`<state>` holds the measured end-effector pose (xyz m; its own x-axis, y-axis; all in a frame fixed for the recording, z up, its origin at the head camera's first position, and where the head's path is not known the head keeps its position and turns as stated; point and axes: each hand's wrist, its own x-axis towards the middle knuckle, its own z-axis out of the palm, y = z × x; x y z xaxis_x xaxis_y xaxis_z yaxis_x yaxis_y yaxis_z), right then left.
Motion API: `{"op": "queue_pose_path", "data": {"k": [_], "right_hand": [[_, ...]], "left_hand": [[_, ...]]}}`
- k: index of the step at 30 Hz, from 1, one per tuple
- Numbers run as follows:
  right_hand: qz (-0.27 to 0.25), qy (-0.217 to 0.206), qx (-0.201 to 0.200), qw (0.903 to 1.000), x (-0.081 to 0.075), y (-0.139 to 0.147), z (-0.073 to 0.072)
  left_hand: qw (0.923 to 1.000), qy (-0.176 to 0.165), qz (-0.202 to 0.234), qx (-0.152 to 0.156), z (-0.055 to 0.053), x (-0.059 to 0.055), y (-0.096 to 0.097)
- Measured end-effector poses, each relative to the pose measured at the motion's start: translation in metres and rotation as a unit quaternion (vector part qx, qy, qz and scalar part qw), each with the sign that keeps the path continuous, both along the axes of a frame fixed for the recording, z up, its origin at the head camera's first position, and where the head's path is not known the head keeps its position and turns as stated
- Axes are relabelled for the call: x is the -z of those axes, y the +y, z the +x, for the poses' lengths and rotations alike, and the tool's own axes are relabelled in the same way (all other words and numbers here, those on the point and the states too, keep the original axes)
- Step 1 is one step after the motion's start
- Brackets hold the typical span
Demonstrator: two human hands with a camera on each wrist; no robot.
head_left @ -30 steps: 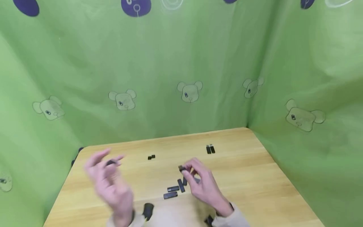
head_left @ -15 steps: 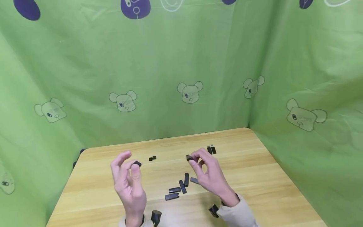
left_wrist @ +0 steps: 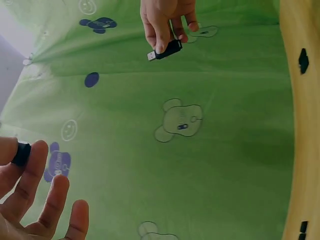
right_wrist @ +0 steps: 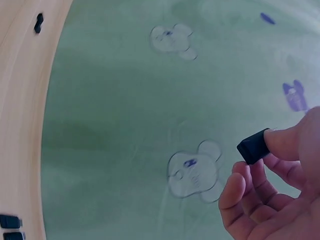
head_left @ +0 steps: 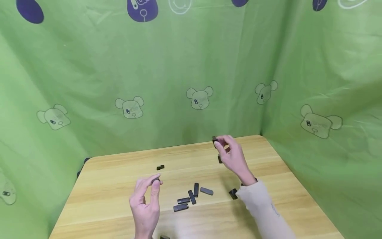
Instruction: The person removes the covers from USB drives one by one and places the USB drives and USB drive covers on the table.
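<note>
1. Right hand (head_left: 233, 157) pinches a black USB drive (left_wrist: 167, 50) between thumb and fingers, lifted clear of the desk (head_left: 104, 199) – its metal plug bare
2. From the head view we see that drive's long axis run roughly away from us, plug end foremost, much in line with the two bare-plug drives (right_wrist: 10, 221)
3. Those lie side by side near the far edge, below the right hand, which partly hides them – we judge it clearly the nearer hand
4. Left hand (head_left: 145, 202) pinches a small black cap (head_left: 155, 180), closer to us and well apart from the right
5. Just beyond it sit two loose caps (head_left: 158, 168), left hand nearer; four dark drives (head_left: 180, 207) and a grey drive (head_left: 206, 191) lie sideways between both hands
</note>
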<state>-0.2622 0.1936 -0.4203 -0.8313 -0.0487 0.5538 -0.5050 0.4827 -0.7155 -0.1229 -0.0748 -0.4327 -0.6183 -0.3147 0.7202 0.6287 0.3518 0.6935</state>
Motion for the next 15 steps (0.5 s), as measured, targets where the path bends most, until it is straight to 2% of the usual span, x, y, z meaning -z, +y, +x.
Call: {"op": "queue_pose_path", "data": {"k": [5,8,15], "right_hand": [[0.007,-0.019,0.01,0.9998,0.002,0.008,-0.024],[0.018,-0.04,0.024,0.9987,0.004,0.015,-0.036],[0.044,-0.136,0.068,0.9874,0.018,0.029,-0.066]], "left_hand": [[0.9994,-0.031,0.006,-0.017,0.002,0.006,-0.001],[0.9985,-0.05,0.018,-0.014,0.003,0.008,0.0],[0.996,-0.083,0.031,-0.014,0.005,0.012,0.003]]}}
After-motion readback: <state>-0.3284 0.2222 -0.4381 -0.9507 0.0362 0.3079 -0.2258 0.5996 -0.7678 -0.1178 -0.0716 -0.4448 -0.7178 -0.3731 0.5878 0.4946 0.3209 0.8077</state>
